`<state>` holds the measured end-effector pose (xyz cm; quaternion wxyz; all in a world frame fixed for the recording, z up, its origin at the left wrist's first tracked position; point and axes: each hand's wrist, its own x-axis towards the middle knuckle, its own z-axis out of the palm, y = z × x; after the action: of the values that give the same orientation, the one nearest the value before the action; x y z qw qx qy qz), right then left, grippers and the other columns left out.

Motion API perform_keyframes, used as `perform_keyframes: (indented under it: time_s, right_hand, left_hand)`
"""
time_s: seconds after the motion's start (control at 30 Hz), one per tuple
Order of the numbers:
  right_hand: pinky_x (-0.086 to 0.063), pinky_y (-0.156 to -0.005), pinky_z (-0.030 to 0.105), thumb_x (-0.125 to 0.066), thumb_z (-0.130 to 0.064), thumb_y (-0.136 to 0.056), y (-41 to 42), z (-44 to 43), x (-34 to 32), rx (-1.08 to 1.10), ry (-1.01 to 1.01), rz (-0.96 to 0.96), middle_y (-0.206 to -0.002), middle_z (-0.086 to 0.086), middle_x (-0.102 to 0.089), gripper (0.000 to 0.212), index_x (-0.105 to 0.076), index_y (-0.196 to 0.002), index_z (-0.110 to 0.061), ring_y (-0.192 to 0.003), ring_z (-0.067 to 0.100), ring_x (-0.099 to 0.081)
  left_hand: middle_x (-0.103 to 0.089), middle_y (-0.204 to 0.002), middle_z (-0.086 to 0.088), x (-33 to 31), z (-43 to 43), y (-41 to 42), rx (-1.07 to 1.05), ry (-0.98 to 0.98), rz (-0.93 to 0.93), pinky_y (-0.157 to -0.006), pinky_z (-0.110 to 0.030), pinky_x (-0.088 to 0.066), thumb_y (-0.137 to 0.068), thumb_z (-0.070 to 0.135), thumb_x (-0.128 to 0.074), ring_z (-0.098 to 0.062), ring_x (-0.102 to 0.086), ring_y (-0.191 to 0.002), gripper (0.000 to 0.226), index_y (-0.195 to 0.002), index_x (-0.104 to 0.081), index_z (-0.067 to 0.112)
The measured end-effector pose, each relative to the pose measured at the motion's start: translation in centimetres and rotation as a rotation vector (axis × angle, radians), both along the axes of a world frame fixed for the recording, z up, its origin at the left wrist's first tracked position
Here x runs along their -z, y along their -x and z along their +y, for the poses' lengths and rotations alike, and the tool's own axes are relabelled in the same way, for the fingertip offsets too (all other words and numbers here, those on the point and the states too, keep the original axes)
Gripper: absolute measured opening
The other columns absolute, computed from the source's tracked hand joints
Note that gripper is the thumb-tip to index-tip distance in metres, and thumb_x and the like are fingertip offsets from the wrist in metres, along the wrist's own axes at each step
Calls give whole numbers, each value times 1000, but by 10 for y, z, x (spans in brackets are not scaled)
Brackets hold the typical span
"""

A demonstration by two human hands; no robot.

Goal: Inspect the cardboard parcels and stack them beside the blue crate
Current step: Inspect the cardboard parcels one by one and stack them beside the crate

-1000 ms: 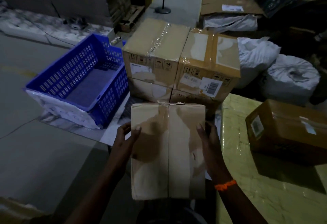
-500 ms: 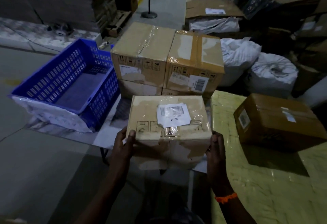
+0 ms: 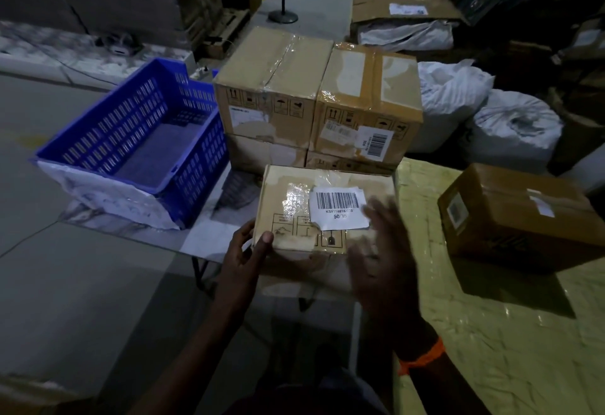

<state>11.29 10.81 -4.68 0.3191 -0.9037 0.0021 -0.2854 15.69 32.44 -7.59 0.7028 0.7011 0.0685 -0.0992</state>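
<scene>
A small taped cardboard parcel with a white barcode label point(image 3: 294, 205) is held at the near edge of the counter point(image 3: 206, 234), just before four stacked cardboard parcels point(image 3: 366, 100) standing beside the slotted blue plastic crate point(image 3: 199, 156). Its near-left corner is gripped by the left hand point(image 3: 245, 254). The right hand point(image 3: 383, 260) is blurred, its fingers spread straight over the parcel's right end. Contact cannot be told. The lower stacked parcels are largely hidden.
</scene>
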Motion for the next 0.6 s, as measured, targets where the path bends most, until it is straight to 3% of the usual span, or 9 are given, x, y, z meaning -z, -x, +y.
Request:
perform_keyframes:
  time_s: [0.13, 0.23, 0.3, 0.4, 0.5, 0.6]
  right_hand:
    - [-27, -125, 49, -46, -60, -96, -26, 29, -2, -137, 271, 220, -166, 8, -31, 77, -38, -158, -15, -156, 22, -21]
    - [-21, -125, 50, -32, -82, -90, -37, 30, -4, -91, 399, 319, -166, 8, -34, 94, -38, -158, -18, -154, 26, -28]
    - [-21, -124, 50, -25, -88, -88, -37, 22, -8, -55, 426, 318, -164, 7, -37, 99, -42, -156, -18, -153, 27, -31]
    - [-23, -125, 53, -26, -92, -84, -29, -8, -13, -18, 319, 325, -166, 4, -34, 104, -39, -158, -20, -154, 23, -29]
    - [-36, -118, 55, -36, -92, -84, -18, -55, -21, 28, 100, 321, -163, 4, -39, 104, -41, -156, -18, -150, 22, -36]
    - [-46, -106, 29, -38, -99, -72, -3, -97, -42, 110, -191, 417, -154, -8, -46, 112, -42, -154, -24, -135, 5, -47]
  left_hand:
    - [-61, -119, 22, -1, -4, -1, -23, -42, -37, -77, -21, -49, -49, 104, -48, 3, -61, -104, 108, -136, -52, 39]
    - [-64, -121, 19, 3, -6, -2, 1, -36, -64, -92, -32, -53, -78, 87, -40, 1, -63, -108, 76, -131, -59, 35]
    - [-67, -122, 13, 3, -14, -6, 24, -29, -119, -92, -33, -55, -89, 75, -37, -3, -65, -110, 63, -128, -62, 32]
    - [-63, -134, 1, 2, -35, -16, 107, -43, -263, -94, -28, -54, -98, 66, -37, -19, -60, -125, 62, -134, -59, 22]
    - [-56, -144, 0, -4, -61, -24, 230, -84, -400, -108, -36, -46, -100, 63, -40, -19, -50, -136, 62, -140, -58, 20]
    - [-61, -137, 2, 1, -83, -35, 287, -58, -431, -99, -48, -55, -95, 42, -62, -20, -58, -128, 46, -133, -63, 16]
